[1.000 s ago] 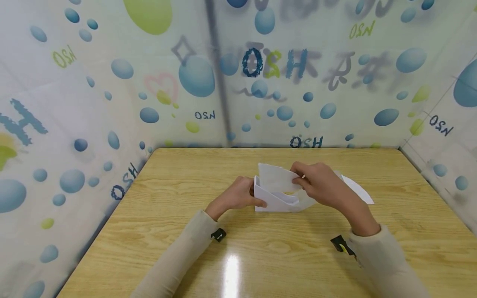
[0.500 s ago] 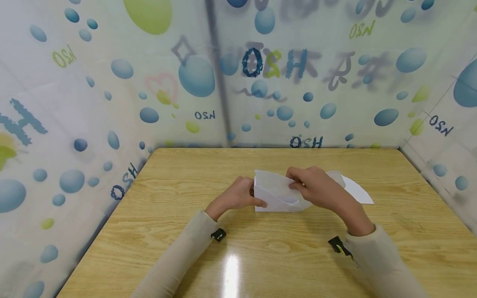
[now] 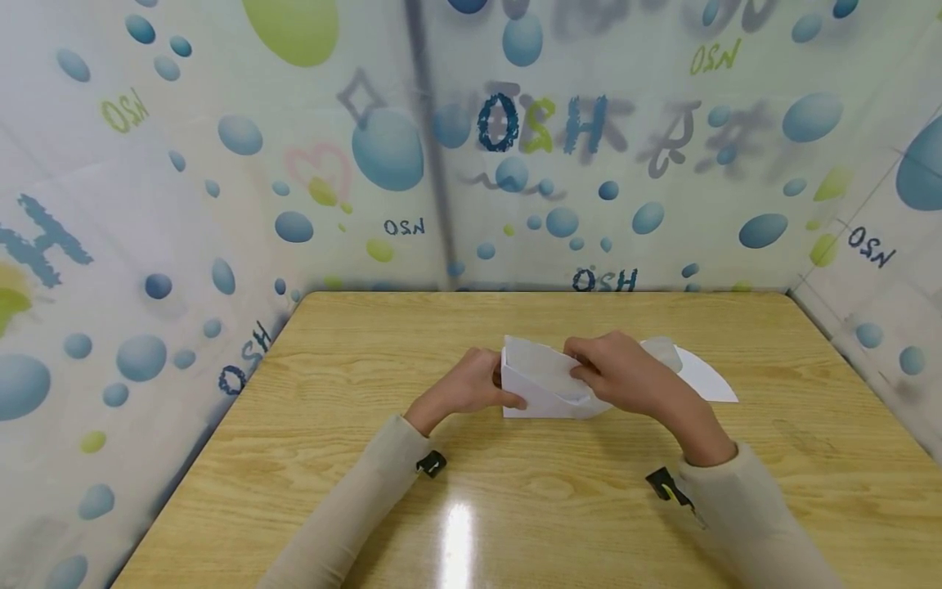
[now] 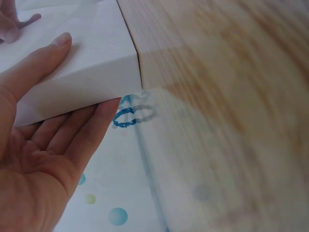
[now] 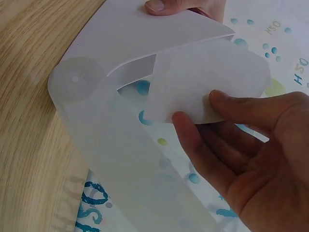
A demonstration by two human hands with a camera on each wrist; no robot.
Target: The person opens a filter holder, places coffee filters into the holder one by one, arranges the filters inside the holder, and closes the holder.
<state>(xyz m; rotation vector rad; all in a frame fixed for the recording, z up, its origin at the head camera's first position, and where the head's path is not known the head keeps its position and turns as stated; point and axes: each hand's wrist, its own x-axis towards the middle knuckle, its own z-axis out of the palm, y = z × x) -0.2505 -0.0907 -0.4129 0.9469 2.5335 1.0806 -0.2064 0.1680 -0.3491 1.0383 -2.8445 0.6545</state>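
Note:
A white box (image 3: 533, 401) with a sloping open side stands on the wooden table. My left hand (image 3: 471, 384) grips its left end, the thumb (image 4: 58, 48) on the front face and the fingers round the opposite side. My right hand (image 3: 618, 372) pinches a thin white sheet (image 5: 193, 79) between thumb and fingers at the box's opening. Much of the sheet (image 3: 537, 360) sits behind the low front wall, its upper left corner standing above the rim. A translucent strip (image 5: 130, 159) with a round end (image 5: 77, 79) overlaps the box's low corner.
A white fan-shaped piece (image 3: 708, 376) lies on the table (image 3: 368, 343) to the right, partly behind my right hand. Next to it shows a translucent rounded end (image 3: 665, 353). Printed cloth walls (image 3: 331, 245) border the table's back and sides.
My right hand has moved a little left and down, bringing the white sheet lower into the box. My left hand and the box have stayed in place.

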